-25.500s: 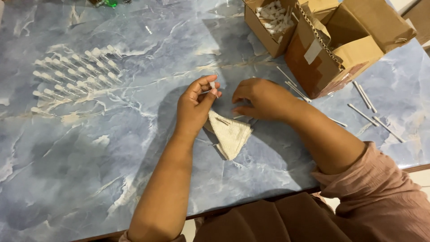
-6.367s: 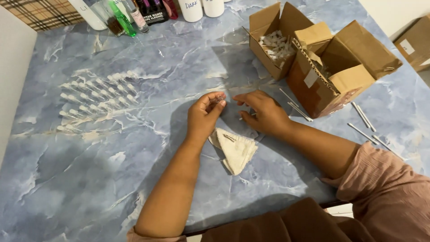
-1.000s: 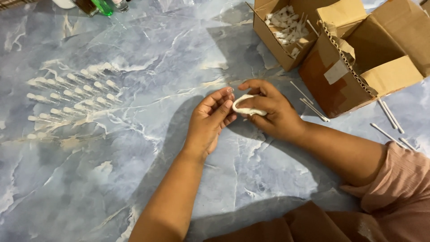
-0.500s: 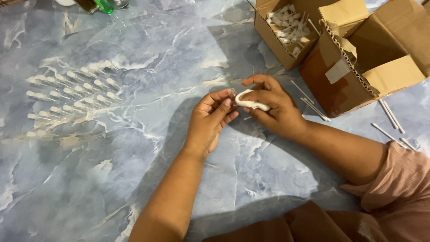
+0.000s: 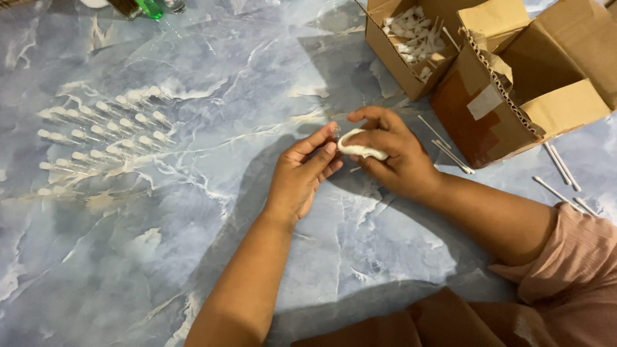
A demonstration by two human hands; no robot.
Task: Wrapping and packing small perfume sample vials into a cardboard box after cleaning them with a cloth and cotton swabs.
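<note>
My right hand (image 5: pixel 392 154) grips a folded white cloth (image 5: pixel 360 149) over the middle of the blue marble table (image 5: pixel 193 244). My left hand (image 5: pixel 302 177) pinches a small clear vial (image 5: pixel 333 132) between thumb and fingertips, and the vial's end touches the cloth. Most of the vial is hidden by my fingers. To the left, several small clear vials with white caps (image 5: pixel 103 138) lie in rows on the table.
An open cardboard box (image 5: pixel 411 45) holding white caps stands at the back right, beside a larger open cardboard box (image 5: pixel 520 90). Thin white sticks (image 5: pixel 447 144) lie by the boxes and at the right edge. Bottles (image 5: pixel 144 6) stand at the far edge.
The cloth was picked up off the table into my right hand since several seconds ago. In the last second both hands stay together, the left fingers shifting slightly against the cloth.
</note>
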